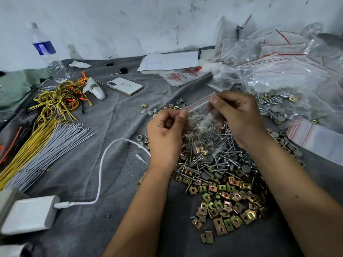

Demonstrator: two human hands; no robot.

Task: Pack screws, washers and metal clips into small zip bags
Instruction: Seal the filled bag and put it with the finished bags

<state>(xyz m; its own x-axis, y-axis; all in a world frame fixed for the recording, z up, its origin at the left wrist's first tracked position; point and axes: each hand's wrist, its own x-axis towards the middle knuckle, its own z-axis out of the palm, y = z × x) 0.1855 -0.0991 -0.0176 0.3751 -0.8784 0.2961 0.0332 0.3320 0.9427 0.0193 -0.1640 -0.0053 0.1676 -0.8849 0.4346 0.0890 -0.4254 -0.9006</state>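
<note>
A small clear zip bag (pixel 201 115) with a red seal line hangs between my hands, with screws and a brass clip inside it. My left hand (pixel 166 135) pinches the bag's left top corner. At the right end of the seal, my right hand (pixel 239 115) pinches the strip between thumb and fingers. Below the bag lies a heap of screws (pixel 213 162) mixed with grey round washers (pixel 205 176). Nearer to me spreads a pile of brass-coloured metal clips (pixel 228 206). Everything rests on a grey cloth (pixel 115 127).
Filled and empty zip bags (pixel 285 71) pile up at the back right; a stack of flat bags (pixel 315 136) lies right. A phone (pixel 124 86), bottle (pixel 48 52), yellow and orange wires (pixel 61 99), grey cable ties (pixel 53 143) and a white charger with cable (pixel 29 214) sit left.
</note>
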